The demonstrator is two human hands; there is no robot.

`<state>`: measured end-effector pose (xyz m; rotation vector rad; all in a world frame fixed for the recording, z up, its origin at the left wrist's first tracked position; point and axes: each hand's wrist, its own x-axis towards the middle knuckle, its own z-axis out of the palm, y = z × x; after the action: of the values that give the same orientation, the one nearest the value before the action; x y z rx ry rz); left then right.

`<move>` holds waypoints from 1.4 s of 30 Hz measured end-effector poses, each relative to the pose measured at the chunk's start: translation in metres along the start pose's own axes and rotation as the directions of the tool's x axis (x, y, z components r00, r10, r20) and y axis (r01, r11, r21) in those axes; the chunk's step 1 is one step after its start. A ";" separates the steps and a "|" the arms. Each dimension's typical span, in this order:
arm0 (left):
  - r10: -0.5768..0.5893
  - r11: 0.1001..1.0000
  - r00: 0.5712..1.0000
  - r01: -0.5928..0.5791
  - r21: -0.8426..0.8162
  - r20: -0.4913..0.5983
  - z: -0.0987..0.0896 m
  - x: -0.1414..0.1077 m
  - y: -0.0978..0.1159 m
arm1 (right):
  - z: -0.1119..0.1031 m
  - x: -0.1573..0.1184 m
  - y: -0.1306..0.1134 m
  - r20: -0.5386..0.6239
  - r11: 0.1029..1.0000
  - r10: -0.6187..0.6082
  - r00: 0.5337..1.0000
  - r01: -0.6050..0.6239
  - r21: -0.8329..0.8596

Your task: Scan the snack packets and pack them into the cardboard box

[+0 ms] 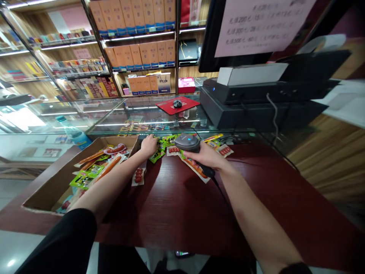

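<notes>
My right hand (pixel 209 155) is wrapped round a dark handheld barcode scanner (pixel 187 142), held above the snack packets on the dark red counter. My left hand (pixel 149 146) is closed at the edge of a green snack packet (pixel 157 155); its fingertips are partly hidden, and what it grips, if anything, cannot be made out. Under the scanner lies a long sausage packet (pixel 199 172), beside a small red sausage packet (pixel 173 150). Another red sausage packet (pixel 138 177) rests below my left hand. More sausage packets lie at the right (pixel 225 150).
An open cardboard box (pixel 42 193) of sausages and green packets stands left, beside a blue bottle (pixel 73 133). Behind are a glass case, a mouse (pixel 177 103) on a red mat (pixel 165 107), a monitor (pixel 211 42) and black machines (pixel 225 114). The scanner's cable trails downward.
</notes>
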<state>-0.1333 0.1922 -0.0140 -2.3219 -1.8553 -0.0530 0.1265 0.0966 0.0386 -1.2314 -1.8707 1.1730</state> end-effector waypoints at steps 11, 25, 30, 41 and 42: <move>-0.029 0.977 0.997 0.044 -0.208 0.072 0.004 -0.005 -0.021 | 0.028 0.007 0.011 0.060 0.997 0.080 0.995 -0.080 -0.004; -0.249 0.162 0.952 0.220 -0.962 0.176 -0.027 -0.073 -0.056 | 0.082 0.007 0.008 0.026 0.993 -0.116 0.993 0.115 0.037; -0.215 -0.055 0.956 0.194 -0.979 0.202 -0.033 -0.077 -0.065 | 0.101 0.002 0.001 -0.073 0.978 -0.199 0.977 0.202 0.044; -0.196 -0.096 0.943 0.256 -0.962 0.270 -0.032 -0.076 -0.067 | 0.097 0.003 0.001 -0.028 0.989 -0.147 0.989 0.148 0.011; -0.195 -0.086 0.943 0.258 -0.962 0.271 -0.033 -0.076 -0.067 | 0.097 0.004 0.002 -0.025 0.989 -0.150 0.988 0.150 0.007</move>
<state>-0.2132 0.1276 0.0154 -2.3874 -2.6707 -2.2524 0.0446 0.0668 -0.0043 -1.0747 -1.9026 1.0800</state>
